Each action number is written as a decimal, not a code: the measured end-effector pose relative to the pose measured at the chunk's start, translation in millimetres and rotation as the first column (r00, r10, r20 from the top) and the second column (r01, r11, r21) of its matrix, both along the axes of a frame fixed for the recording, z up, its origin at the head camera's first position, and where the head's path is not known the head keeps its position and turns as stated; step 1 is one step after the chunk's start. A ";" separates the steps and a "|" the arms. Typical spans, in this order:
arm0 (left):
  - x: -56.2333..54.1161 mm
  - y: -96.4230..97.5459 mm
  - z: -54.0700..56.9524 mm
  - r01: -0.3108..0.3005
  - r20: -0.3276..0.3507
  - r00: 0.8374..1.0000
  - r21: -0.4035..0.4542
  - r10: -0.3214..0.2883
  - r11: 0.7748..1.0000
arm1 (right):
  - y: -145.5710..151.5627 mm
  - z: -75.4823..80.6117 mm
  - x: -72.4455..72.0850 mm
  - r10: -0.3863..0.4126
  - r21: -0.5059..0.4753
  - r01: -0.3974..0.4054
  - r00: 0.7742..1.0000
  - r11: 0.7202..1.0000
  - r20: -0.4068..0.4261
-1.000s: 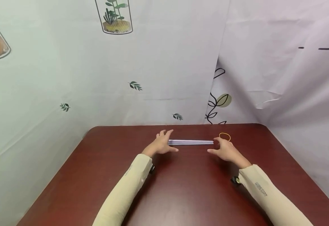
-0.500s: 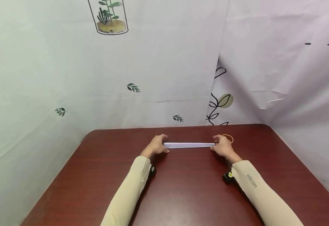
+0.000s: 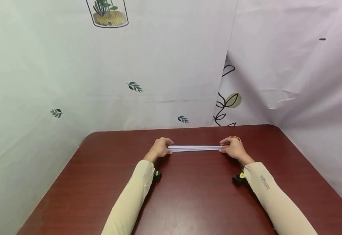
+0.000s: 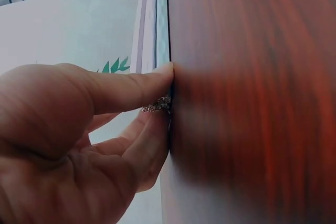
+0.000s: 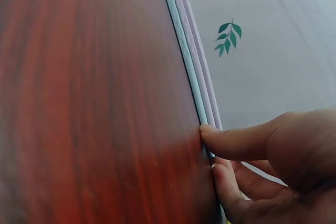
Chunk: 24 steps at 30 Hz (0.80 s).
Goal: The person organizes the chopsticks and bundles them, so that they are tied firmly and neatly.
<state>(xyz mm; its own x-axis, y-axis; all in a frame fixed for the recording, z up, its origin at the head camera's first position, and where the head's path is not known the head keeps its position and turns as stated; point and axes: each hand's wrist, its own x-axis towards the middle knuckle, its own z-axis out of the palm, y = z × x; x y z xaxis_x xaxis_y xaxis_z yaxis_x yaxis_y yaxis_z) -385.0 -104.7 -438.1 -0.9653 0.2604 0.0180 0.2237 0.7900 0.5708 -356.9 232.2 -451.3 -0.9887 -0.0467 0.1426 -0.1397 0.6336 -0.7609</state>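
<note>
A bundle of long, thin, pale sticks, lilac and light blue, lies crosswise near the far side of the table. At its left end my left hand pinches it between thumb and fingers. My right hand grips the other end the same way. In the left wrist view the light-blue stick runs along the tabletop, and something glittery shows at the end between thumb and fingers. The right wrist view has the right thumb pressed on the sticks' near side.
A thin yellow loop, like a rubber band, lies just behind the right hand, partly hidden by it. The reddish-brown table ends at a white printed cloth hanging behind and on both sides.
Both hands, spread wide around the ends of the bundle a second ago, have closed in and now pinch those ends. The right hand now covers more of the yellow loop.
</note>
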 end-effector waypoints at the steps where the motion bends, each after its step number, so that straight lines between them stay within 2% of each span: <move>1: -0.2 0.5 1.2 0.003 -0.002 1.000 -0.006 -0.003 1.000 | 0.7 0.2 -1.1 0.006 0.005 -0.006 1.000 1.000 -0.011; 5: 0.0 2.1 4.1 0.032 -0.007 0.999 -0.024 -0.032 0.999 | 3.7 0.4 -4.3 0.073 0.029 -0.072 0.996 0.997 -0.046; 10: 1.6 2.0 3.6 0.067 0.013 0.998 -0.043 -0.067 0.997 | 7.1 -1.9 -5.5 0.167 0.044 -0.165 0.986 0.985 -0.031; 15: 2.9 1.6 2.8 0.068 0.015 0.998 -0.064 -0.067 0.996 | 9.2 -4.9 -5.8 0.191 0.053 -0.189 0.981 0.981 -0.040; 20: 5.1 2.5 2.8 0.096 0.021 0.995 -0.113 -0.094 0.989 | 10.2 -8.3 -5.7 0.224 0.059 -0.221 0.973 0.973 -0.052; 24: 5.5 3.4 2.0 0.103 0.028 0.995 -0.116 -0.100 0.988 | 11.3 -9.0 -5.6 0.242 0.063 -0.238 0.968 0.969 -0.062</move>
<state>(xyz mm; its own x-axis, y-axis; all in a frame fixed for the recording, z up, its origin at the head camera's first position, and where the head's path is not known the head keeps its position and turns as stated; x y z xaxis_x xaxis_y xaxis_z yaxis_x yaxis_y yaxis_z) -379.5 -101.3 -436.0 -0.9335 0.3563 -0.0398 0.2946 0.8256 0.4812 -362.5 243.5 -460.4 -0.9355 -0.2907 0.2006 -0.3434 0.6159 -0.7090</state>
